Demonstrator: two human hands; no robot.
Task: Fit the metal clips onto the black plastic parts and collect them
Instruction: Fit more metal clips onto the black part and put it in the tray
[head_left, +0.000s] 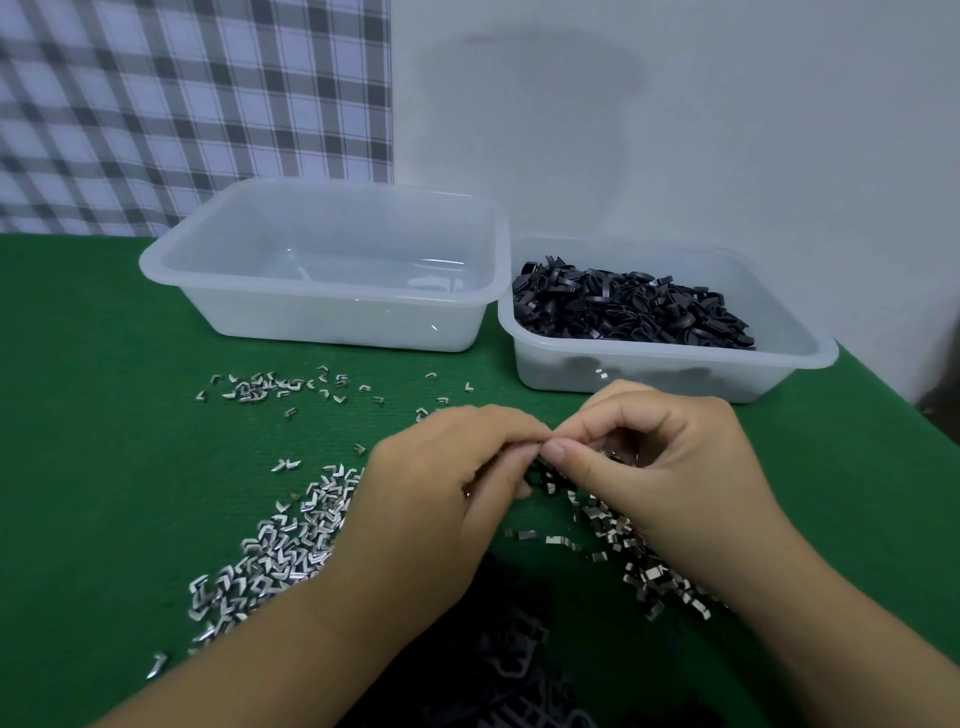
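Metal clips (291, 545) lie loose on the green mat (104, 493) in 2 drifts, the larger just left of our left wrist and a second under our right wrist, with a thin scatter further back. The supply of black plastic parts (623, 312) is heaped in the right tub (675, 358) at the back. Beside it, the left tub (322, 208) holds what look like only a few pieces.

Our 2 hands are drawn together above the mat. The left hand (441, 483) and right hand (660, 457) meet fingertip to fingertip, fingers curled, pinching 1 small black part (540, 472) between them. Only a dark sliver of it shows below the thumbs. Whether a clip is already on it we cannot tell, because the fingers hide it.

We judge this to be the fitting step itself. To do it well, we should let 1 hand simply hold the part steady while the other pushes the clip on square, both legs sliding together rather than 1 corner first. Thumb pressure should be firm but short, since a piece this small and springy will likely flick away if it tips. Working low over the mat means a dropped clip lands among the others. Before letting go, we should check by touch that the clip sits flush, then carry the piece to the left tub.
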